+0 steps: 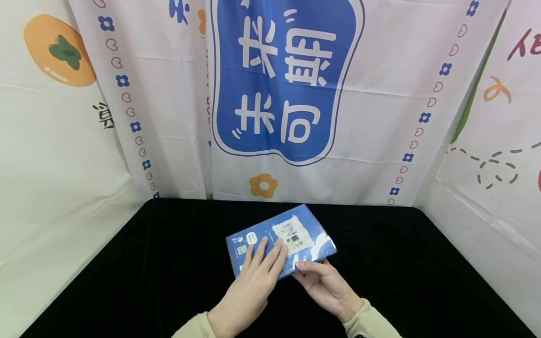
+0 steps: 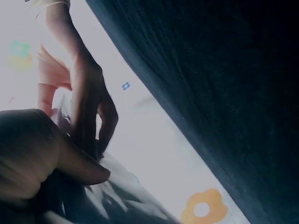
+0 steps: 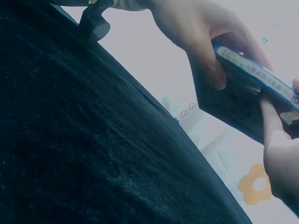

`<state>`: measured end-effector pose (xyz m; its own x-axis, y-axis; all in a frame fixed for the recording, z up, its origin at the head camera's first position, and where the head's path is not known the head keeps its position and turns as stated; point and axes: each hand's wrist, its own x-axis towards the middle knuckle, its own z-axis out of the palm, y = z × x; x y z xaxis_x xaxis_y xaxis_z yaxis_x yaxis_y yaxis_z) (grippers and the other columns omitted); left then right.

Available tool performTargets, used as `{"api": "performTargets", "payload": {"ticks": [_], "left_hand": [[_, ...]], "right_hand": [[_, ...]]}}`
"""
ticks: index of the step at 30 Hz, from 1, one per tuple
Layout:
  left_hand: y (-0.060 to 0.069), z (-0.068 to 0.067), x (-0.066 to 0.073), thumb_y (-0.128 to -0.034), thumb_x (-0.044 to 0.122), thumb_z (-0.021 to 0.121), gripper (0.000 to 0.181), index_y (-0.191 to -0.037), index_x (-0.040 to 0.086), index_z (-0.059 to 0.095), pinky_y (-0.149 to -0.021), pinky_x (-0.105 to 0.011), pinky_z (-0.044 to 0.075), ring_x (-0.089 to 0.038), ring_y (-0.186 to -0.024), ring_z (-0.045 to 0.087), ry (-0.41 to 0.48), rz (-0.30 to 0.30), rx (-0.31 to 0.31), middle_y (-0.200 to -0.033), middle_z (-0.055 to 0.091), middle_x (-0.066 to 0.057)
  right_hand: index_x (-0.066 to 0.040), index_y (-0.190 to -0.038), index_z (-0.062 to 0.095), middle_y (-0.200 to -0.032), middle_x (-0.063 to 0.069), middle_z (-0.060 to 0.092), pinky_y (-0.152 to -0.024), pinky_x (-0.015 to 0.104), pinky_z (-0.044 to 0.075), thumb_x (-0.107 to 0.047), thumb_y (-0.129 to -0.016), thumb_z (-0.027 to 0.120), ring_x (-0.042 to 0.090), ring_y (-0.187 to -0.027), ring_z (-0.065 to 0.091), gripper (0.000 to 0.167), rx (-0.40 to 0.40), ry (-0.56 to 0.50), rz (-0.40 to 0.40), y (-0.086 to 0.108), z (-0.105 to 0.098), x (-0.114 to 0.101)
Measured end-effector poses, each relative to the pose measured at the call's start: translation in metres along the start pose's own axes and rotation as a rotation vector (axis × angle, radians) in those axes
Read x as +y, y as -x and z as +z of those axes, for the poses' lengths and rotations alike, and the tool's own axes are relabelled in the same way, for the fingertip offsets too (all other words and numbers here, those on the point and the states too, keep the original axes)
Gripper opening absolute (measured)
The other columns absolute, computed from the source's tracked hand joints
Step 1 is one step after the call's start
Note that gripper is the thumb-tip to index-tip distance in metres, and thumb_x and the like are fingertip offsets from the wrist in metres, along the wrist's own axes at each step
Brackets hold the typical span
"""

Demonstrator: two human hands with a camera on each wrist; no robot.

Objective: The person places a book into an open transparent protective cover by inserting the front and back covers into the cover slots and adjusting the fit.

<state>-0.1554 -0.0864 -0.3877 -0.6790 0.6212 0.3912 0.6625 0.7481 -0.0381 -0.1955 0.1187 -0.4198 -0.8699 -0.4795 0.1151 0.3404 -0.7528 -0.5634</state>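
Note:
A flat blue box (image 1: 274,225) in glossy wrapping is held up at a tilt over the black surface. A torn white label (image 1: 293,234) is stuck on its upper face, and printed text runs along its narrow edge in the right wrist view. My left hand (image 1: 253,281) lays spread fingers over the face; its thumb presses the dark underside (image 3: 233,105) in the right wrist view. With its thumb on top near the close edge, my right hand (image 1: 323,281) pinches the box, fingers underneath. Glare whitens the box (image 2: 126,196) in the left wrist view.
Black cloth (image 1: 127,272) covers the table. A white printed curtain (image 1: 372,141) hangs behind it, with pale printed sheets at the left (image 1: 50,164) and right (image 1: 498,225). A dark rounded piece (image 3: 96,25) sits by the left sleeve.

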Motion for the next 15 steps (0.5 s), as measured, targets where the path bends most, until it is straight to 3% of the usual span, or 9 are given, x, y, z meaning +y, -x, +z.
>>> {"api": "performTargets", "payload": {"ticks": [4, 9, 13, 15], "left_hand": [[-0.001, 0.0, 0.0, -0.0756, -0.004, 0.081, 0.088, -0.151, 0.002, 0.035, -0.099, -0.069, 0.031, -0.049, -0.137, 0.03, -0.023, 0.001, 0.024, -0.156, 0.029, -0.017], [-0.002, -0.002, -0.003, -0.0763, -0.007, 0.079, 0.09, -0.153, 0.003, 0.032, -0.099, -0.069, 0.032, -0.046, -0.138, 0.029, 0.019, -0.018, 0.013, -0.158, 0.028, -0.015], [-0.003, -0.005, -0.007, -0.0754, -0.016, 0.07, 0.09, -0.153, 0.004, 0.03, -0.102, -0.067, 0.031, -0.045, -0.139, 0.028, 0.133, -0.048, 0.015, -0.158, 0.027, -0.014], [-0.004, -0.007, -0.009, -0.0773, -0.021, 0.062, 0.086, -0.154, 0.006, 0.031, -0.105, -0.06, 0.031, -0.041, -0.139, 0.029, 0.239, -0.077, 0.044, -0.157, 0.03, -0.013]], "right_hand": [[-0.014, -0.157, 0.015, -0.151, 0.015, 0.04, -0.113, 0.045, 0.026, 0.014, -0.095, 0.043, 0.03, -0.139, 0.035, 0.073, -0.046, 0.003, 0.035, 0.0, -0.002, -0.002], [-0.021, -0.158, 0.015, -0.156, 0.012, 0.032, -0.113, 0.051, 0.025, 0.009, -0.096, 0.047, 0.031, -0.141, 0.03, 0.076, -0.076, 0.016, 0.105, 0.0, -0.005, -0.007], [-0.017, -0.159, 0.015, -0.158, 0.014, 0.027, -0.113, 0.052, 0.022, 0.005, -0.099, 0.045, 0.033, -0.144, 0.024, 0.07, -0.144, 0.015, 0.14, -0.002, -0.007, -0.01], [-0.016, -0.159, 0.014, -0.159, 0.014, 0.024, -0.114, 0.052, 0.02, 0.002, -0.102, 0.042, 0.033, -0.145, 0.021, 0.066, -0.183, 0.01, 0.153, -0.003, -0.007, -0.011]]}}
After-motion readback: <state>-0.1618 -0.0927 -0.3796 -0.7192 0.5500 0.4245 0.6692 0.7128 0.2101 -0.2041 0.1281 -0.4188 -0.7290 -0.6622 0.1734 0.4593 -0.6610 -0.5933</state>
